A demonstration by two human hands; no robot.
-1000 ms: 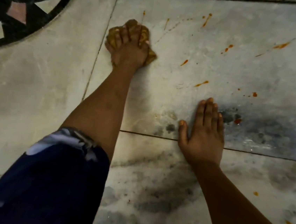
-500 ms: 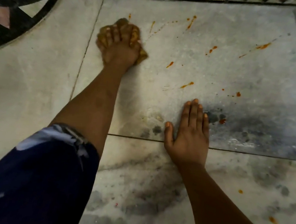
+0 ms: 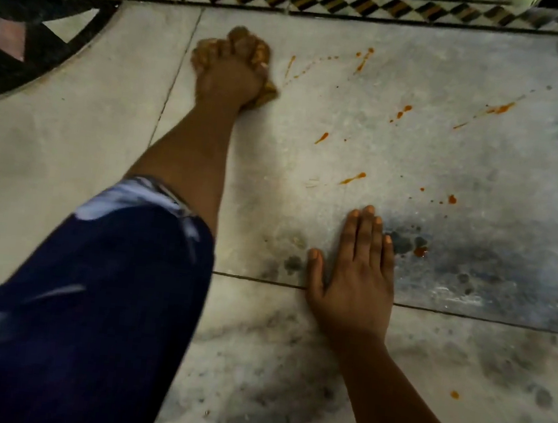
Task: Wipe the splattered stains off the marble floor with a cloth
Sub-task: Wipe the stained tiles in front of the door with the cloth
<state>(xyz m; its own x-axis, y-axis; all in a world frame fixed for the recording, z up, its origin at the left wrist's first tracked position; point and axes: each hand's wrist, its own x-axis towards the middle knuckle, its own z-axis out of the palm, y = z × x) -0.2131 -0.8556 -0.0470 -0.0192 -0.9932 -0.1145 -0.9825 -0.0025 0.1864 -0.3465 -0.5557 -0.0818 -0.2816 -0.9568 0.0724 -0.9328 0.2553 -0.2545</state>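
The marble floor (image 3: 464,169) is made of large pale slabs with grey veining, split by thin dark joints. Along the far edge runs a border (image 3: 293,1) of black, white and brown diamonds, and at the far left a dark inlay (image 3: 28,57) curves in with pink and white pieces. Orange-red stains (image 3: 353,178) are scattered across the far right slab: thin streaks to the right of the cloth, a long streak further right, small drops near the middle, and a darker blob (image 3: 420,251) just right of the right hand's fingertips. A few more spots lie on the near slab at the right edge. Dark grey blotches in the marble sit around the right hand and spread to the right.

A dark blue sleeve (image 3: 81,311) with pale markings fills the near left corner and hides the floor beneath it; it is blurred, so the pattern cannot be made out.

The left hand (image 3: 228,75) reaches far, just right of a joint, its fingers curled tight over a bunched yellow-brown cloth (image 3: 267,93), pressing it onto the slab. The cloth shows between the knuckles and pokes out at the hand's right side; most of it is covered. The nearest streaks are just right of it, apparently not touching.

The right hand (image 3: 355,288) lies flat and empty, palm down, fingers straight and together, thumb spread to the left. Its palm straddles the joint between the near and far slabs.
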